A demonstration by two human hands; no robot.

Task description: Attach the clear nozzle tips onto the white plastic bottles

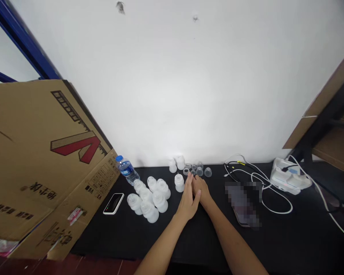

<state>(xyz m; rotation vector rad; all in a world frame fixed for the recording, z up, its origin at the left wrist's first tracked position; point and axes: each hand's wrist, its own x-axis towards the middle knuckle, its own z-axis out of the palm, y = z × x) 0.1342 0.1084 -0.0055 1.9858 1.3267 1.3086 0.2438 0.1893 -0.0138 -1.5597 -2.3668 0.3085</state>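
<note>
We're picking it up at the far left, where a cardboard carton (37,172) hangs over the desk (246,244), its corner right beside a water bottle (127,170) with a blue cap. A phone (114,203) lies just nearer. If that carton slips, both could get knocked. Moving right, we've got a tight huddle of frosted bottles (147,200), some apparently on their sides, so one bump could set the lot rolling.

Now the centre: a lone bottle (179,182) stands upright just left of the fingertips, with small clear caps (200,171) just beyond them. The left grip (187,200) and right grip (203,191) are pressed together, fingers flat, holding nothing. A careless swing of either wrist could tip that bottle or scatter those light caps.

Further right, we see a blurred object (242,202), then white cables (275,194) looping toward a white device (289,176). A snagged finger there could drag the whole tangle.
</note>
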